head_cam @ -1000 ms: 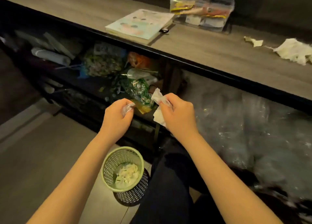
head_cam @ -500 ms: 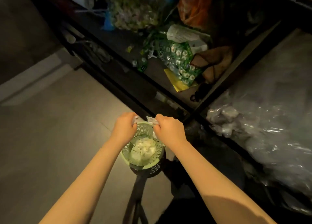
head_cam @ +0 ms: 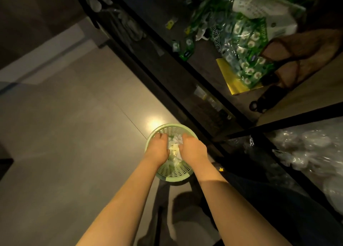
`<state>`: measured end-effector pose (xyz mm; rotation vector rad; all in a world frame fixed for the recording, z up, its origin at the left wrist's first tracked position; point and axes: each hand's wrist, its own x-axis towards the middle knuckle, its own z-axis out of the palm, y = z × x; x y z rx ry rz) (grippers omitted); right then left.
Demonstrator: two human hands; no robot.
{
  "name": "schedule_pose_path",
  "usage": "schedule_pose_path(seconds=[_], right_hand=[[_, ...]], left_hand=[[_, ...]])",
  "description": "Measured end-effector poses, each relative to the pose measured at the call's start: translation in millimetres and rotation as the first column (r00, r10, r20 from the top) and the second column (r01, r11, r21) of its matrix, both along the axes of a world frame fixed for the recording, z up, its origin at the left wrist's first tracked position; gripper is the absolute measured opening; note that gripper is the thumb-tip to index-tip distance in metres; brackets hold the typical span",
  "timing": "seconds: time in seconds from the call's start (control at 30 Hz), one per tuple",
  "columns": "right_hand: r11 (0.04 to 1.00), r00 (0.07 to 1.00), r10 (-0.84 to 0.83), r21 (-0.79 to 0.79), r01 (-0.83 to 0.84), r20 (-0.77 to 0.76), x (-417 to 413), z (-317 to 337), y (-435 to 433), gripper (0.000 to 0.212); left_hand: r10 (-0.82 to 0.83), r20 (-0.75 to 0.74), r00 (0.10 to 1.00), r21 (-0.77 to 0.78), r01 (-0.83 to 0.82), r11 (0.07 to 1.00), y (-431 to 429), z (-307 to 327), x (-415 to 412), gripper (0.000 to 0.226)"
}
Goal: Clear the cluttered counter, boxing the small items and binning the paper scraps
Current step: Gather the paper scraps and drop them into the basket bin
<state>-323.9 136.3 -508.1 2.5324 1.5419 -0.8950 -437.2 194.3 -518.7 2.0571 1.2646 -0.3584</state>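
A light green mesh bin (head_cam: 168, 130) stands on the floor below me and holds white paper scraps (head_cam: 173, 151). Both my hands reach down inside its rim, side by side. My left hand (head_cam: 159, 146) points fingers-down at the bin's left side; its fingertips are hidden, and nothing shows in it. My right hand (head_cam: 193, 147) is at the right side, with a crumpled white scrap (head_cam: 177, 139) at its curled fingertips. The counter top is out of view.
A black shelf frame (head_cam: 185, 90) runs diagonally just right of the bin. On the shelf lie a green patterned packet (head_cam: 245, 47), a yellow sheet (head_cam: 228, 79) and a brown bag (head_cam: 297, 49). Clear plastic wrap (head_cam: 306, 153) fills the lower right. Bare tiled floor (head_cam: 65, 134) spreads left.
My hands have gone from chest height with scraps in them down into the bin. My view has tilted down, so the counter top has left the frame.
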Motion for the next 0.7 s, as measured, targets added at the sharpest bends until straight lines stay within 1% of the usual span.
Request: schedule_pose_path(seconds=[0.07,0.17,0.23,0.3,0.37,0.5,0.63,0.7], right_hand=[[0.997,0.995,-0.053,-0.056,0.048,-0.086,1,-10,0,0.043],[0.99,0.981,-0.071,-0.136,0.047,-0.182,5,-20,-2,0.067],[0.985,0.965,-0.058,-0.174,0.013,-0.254,9,-22,-4,0.079],[0.979,0.967,-0.004,-0.197,-0.048,-0.256,13,-22,-8,0.085],[0.972,0.974,0.044,-0.215,-0.093,-0.223,15,-19,-12,0.086],[0.975,0.973,0.037,-0.207,-0.085,-0.226,18,-10,-15,0.083],[0.983,0.974,0.077,-0.147,-0.109,-0.214,22,11,-15,0.077],[0.986,0.975,0.085,-0.122,-0.112,-0.205,25,26,-17,0.072]], left_hand=[[-0.032,0.008,0.999,-0.021,0.032,0.999,0,-5,-1,0.059],[-0.087,-0.099,0.991,-0.085,0.078,0.993,1,-12,-8,0.08],[-0.12,-0.168,0.978,-0.114,0.101,0.988,3,-14,-13,0.087],[-0.14,-0.199,0.97,-0.136,0.114,0.984,5,-12,-15,0.09],[-0.151,-0.22,0.964,-0.147,0.121,0.982,8,-7,-16,0.091],[-0.162,-0.239,0.957,-0.12,0.137,0.983,9,6,-15,0.088],[-0.193,-0.264,0.945,-0.067,0.182,0.981,11,24,-13,0.071],[-0.215,-0.251,0.944,-0.042,0.211,0.977,12,37,-11,0.06]])
